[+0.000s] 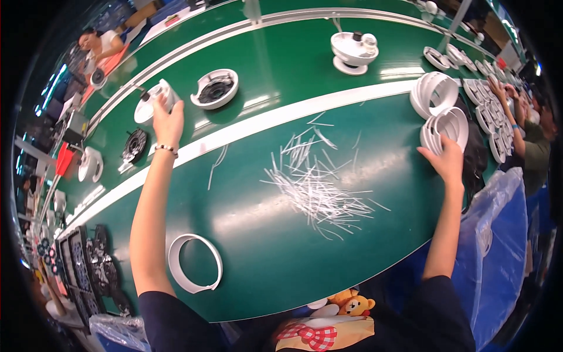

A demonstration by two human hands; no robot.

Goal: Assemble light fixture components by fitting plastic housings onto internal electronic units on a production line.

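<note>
My left hand (169, 122) reaches over the green belt at the far left, its fingers closed on the edge of a white plastic housing (145, 111). At the right of the worktable, my right hand (447, 161) grips the near side of a stack of white plastic rings (431, 141). Its thumb sticks out to the left and the fingertips are partly hidden by the rings. A second stack of white rings (417, 101) stands just behind. One loose white ring (219, 261) lies near my left forearm. Between my arms spreads a heap of thin white strips (319, 196).
On the belt are a white bowl-shaped housing with black inside (233, 88), a black round part (136, 145) and a white domed unit (352, 54). A white rail (264, 120) divides belt from table. Black parts trays (79, 273) sit left; blue plastic-lined bin (492, 252) right. Co-workers sit nearby.
</note>
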